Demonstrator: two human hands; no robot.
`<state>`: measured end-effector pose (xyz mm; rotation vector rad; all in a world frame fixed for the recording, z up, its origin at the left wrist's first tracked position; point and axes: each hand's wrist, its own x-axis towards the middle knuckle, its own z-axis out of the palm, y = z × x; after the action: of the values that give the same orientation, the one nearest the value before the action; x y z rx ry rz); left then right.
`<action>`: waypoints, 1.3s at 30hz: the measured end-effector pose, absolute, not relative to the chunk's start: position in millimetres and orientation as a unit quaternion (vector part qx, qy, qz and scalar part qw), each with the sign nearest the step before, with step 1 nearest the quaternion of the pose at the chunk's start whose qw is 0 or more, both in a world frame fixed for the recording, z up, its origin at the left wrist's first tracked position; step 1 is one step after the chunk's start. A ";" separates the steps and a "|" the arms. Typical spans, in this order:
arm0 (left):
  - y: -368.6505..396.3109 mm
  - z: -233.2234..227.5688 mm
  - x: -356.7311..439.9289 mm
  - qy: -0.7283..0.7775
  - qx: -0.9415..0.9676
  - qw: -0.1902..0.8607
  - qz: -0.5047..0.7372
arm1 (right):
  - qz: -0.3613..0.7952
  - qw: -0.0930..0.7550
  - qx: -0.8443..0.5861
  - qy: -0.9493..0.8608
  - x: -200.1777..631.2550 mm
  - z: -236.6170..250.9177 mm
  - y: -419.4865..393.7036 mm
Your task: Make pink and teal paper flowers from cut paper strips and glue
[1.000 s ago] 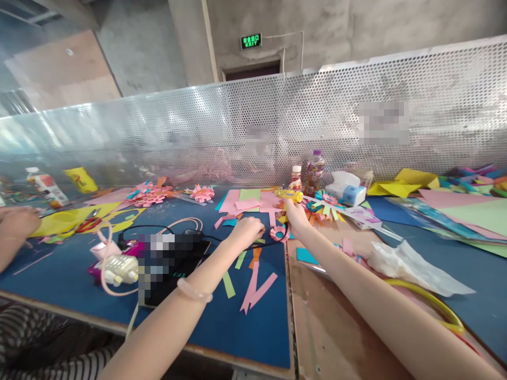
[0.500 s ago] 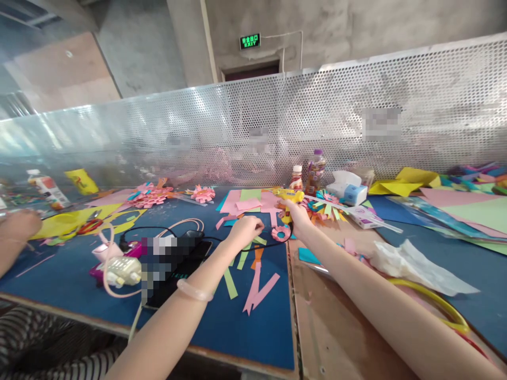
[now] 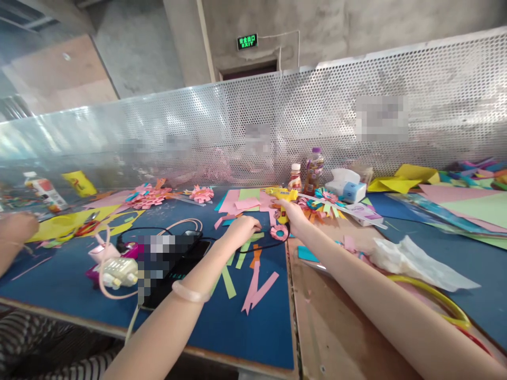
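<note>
My right hand (image 3: 293, 213) is wrapped round the handle of a yellow hot glue gun (image 3: 285, 195). A long clear glue stick (image 3: 366, 216) reaches out to the right behind it. My left hand (image 3: 245, 230) hovers low over the blue tabletop with its fingers curled together; what they hold, if anything, is too small to make out. Close by it lie light green paper strips (image 3: 228, 282). Between and below the hands is a pink paper ring (image 3: 279, 232) with a scalloped edge. Pink strips (image 3: 264, 291) and an orange piece (image 3: 256, 255) lie nearer to me.
A black phone (image 3: 166, 282), cables and a power strip with plugs (image 3: 119, 272) occupy the left. Behind stand two bottles (image 3: 314, 171), a tissue pack (image 3: 348, 187) and paper flowers (image 3: 202, 194). Crumpled tissue (image 3: 422, 264) lies right. Another person's hand (image 3: 18, 229) is at far left.
My right hand and the glue gun have shifted slightly left, toward my left hand. My left hand has barely moved, and its fingers point a little lower.
</note>
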<state>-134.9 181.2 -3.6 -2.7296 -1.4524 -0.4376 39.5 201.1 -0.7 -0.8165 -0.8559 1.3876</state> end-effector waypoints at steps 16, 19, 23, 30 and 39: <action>181.9 -3.8 -139.5 -0.413 -0.903 0.073 -0.093 | 0.594 0.611 -0.354 -0.386 35.2 1.8 195.8; 179.3 -3.1 -137.7 -0.408 -0.904 0.086 -0.088 | 0.592 0.611 -0.356 -0.386 33.6 1.2 195.2; 173.9 1.9 -133.8 -0.405 -0.906 0.094 -0.086 | 0.587 0.615 -0.360 -0.384 33.0 0.7 196.3; 171.2 7.1 -135.4 -0.421 -0.897 0.071 -0.114 | 0.585 0.609 -0.367 -0.391 35.2 -6.2 199.3; 179.7 -9.3 -133.1 -0.458 -0.865 -0.042 -0.199 | 0.571 0.593 -0.371 -0.429 31.3 -4.2 192.1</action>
<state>-133.1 179.7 -9.3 -2.7941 -1.4779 -0.6436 31.3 192.1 -4.2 -0.8629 -0.9969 1.3272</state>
